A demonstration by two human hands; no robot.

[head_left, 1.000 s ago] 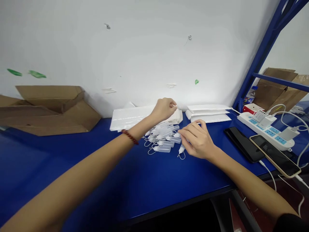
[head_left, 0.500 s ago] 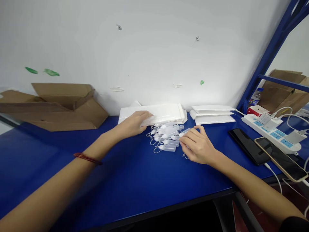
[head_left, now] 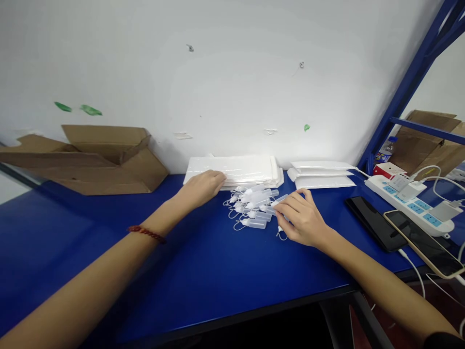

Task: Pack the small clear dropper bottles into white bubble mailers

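Observation:
A pile of small clear plastic bottles (head_left: 254, 206) with white caps and thin loops lies on the blue table (head_left: 203, 271). My right hand (head_left: 300, 218) rests at the pile's right side, fingers curled round one small bottle. My left hand (head_left: 201, 186) lies on the near edge of a stack of white plastic bags (head_left: 241, 169) behind the pile, with its fingers pressed to the stack's front edge. A red bead bracelet (head_left: 146, 233) is on my left wrist.
A second stack of white padded bags (head_left: 321, 174) lies right of the first. Two phones (head_left: 376, 223) on cables and a white power strip (head_left: 410, 201) sit at the right. An open cardboard box (head_left: 94, 157) stands at the left against the white wall. Blue shelf posts rise at the right.
My left hand came down from above the bottle pile and moved left onto the front edge of the white bag stack. My right hand stayed at the pile's right side.

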